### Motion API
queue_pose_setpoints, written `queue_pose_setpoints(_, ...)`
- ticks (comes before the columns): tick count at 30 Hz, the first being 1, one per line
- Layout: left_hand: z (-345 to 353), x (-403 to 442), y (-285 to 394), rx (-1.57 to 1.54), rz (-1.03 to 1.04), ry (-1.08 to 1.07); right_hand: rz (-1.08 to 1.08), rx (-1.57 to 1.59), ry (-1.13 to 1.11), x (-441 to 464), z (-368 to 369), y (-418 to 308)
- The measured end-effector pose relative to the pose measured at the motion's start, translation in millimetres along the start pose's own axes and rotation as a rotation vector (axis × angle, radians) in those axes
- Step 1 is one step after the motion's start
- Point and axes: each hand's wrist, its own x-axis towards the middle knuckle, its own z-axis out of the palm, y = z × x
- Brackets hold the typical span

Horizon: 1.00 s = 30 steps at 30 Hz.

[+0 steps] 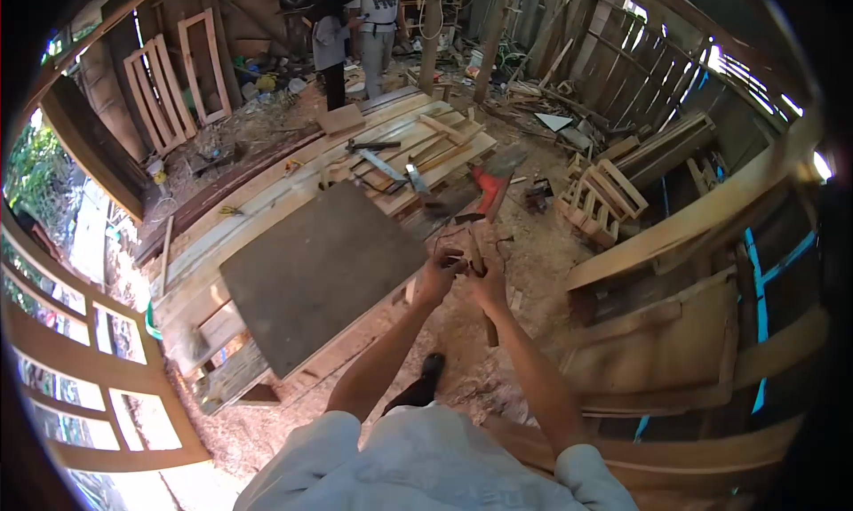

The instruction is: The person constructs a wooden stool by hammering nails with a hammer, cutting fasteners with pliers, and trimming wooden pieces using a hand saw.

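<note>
Both of my hands are raised in front of me, past the right edge of the workbench. My left hand (437,275) has bent fingers around something small and dark that I cannot make out. Close beside it, my right hand (487,284) is closed on a narrow wooden-handled tool (478,244), whose dark head is at the top. The handle's lower end shows beneath the hand. Left of my hands a large dark board (324,267) lies on the workbench (191,267). Behind the board are a hammer (373,145) and a red-handled saw (487,187).
Two people (378,22) stand beyond the bench. Wooden frames (160,93) lean at the back left, and a slatted frame (98,351) stands at the left. A small crate (604,200) and large wooden panels (649,351) are on the right. Shavings cover the floor (533,271).
</note>
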Motion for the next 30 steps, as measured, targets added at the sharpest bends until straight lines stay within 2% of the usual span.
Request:
queue_pose_setpoints(1,21.7,46.1,-3.4,-0.009,-0.013,0.015,-0.023,-0.025,-0.013,49.7,-19.8,-7.9)
queue_pose_setpoints(3,43.3,81.9,-7.6,0.015,-0.041,0.041,-0.051,-0.18,0.006,88.2,-41.8,-6.2)
queue_pose_setpoints(5,56.9,114.8,-0.8,-0.016,-0.059,0.08,-0.09,-0.152,-0.012,138.2,-53.0,4.6)
queue_pose_setpoints(7,62.5,144.7,-16.3,-0.034,-0.101,0.116,-0.103,-0.113,-0.036,171.0,-53.4,9.5)
queue_pose_setpoints(9,64.9,169.6,-29.6,-0.12,-0.161,0.176,-0.153,-0.228,-0.083,203.2,-53.5,11.3)
queue_pose_setpoints(13,59.2,213.1,-50.3,-0.23,-0.284,0.317,-0.095,-0.232,-0.202,263.3,-36.2,16.4)
queue_pose_setpoints(15,53.0,239.1,-62.4,-0.233,-0.3,0.366,-0.296,-0.18,-0.212,300.5,-22.4,23.8)
queue_pose_setpoints(19,33.9,288.3,-82.2,-0.238,-0.244,0.608,-0.34,-0.145,-0.505,387.1,16.6,37.0)
queue_pose_setpoints(22,31.3,311.6,-96.7,-0.35,-0.194,0.767,-0.317,-0.132,-0.763,428.9,35.9,28.6)
queue_pose_setpoints(25,36.9,322.2,-107.0,-0.292,-0.187,0.97,-0.246,-0.146,-0.985,452.6,47.2,26.3)
queue_pose_setpoints(27,35.6,322.9,-119.2,-0.166,-0.088,1.043,-0.52,-0.082,-0.995,466.4,64.7,42.4)
queue_pose_setpoints(28,38.4,317.8,-122.1,-0.176,-0.1,1.086,-0.518,-0.09,-1.041,469.2,69.3,47.9)
queue_pose_setpoints(30,43.2,308.7,-125.1,-0.199,-0.134,1.257,-0.646,-0.11,-1.078,475.5,76.7,55.0)
